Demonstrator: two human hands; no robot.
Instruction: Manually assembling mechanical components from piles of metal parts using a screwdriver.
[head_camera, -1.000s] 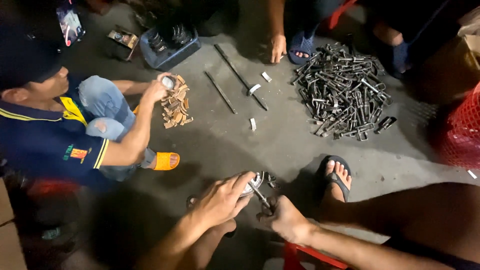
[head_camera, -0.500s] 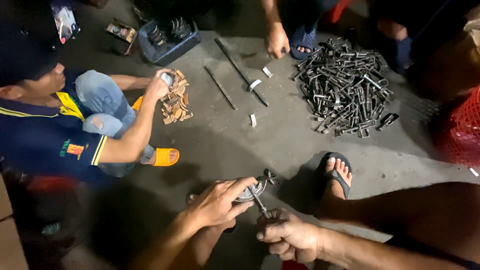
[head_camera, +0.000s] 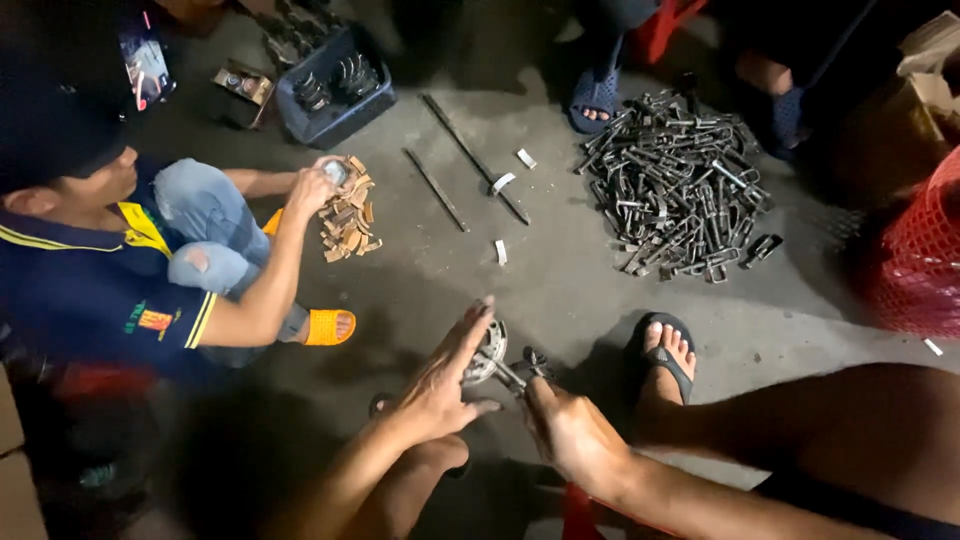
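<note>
My left hand (head_camera: 443, 378) lies flat, fingers stretched, over a round metal disc part (head_camera: 489, 354) low on the concrete floor. My right hand (head_camera: 566, 430) is closed around a thin metal tool (head_camera: 512, 376) whose tip meets the disc. My foot in a dark sandal (head_camera: 665, 352) rests just right of the hands. Most of the disc is hidden under my left palm.
A big heap of grey metal parts (head_camera: 680, 190) lies at the upper right. A seated person (head_camera: 120, 260) at left handles a small part beside a pile of brown pieces (head_camera: 347, 212). Two long rods (head_camera: 472, 158), a dark tray (head_camera: 335, 85) and a red basket (head_camera: 915, 250) stand around.
My left hand has flattened over the disc, fingers extending. My right hand shifted right and closed more tightly on the tool. The other person's hand by the sandal at the top has withdrawn.
</note>
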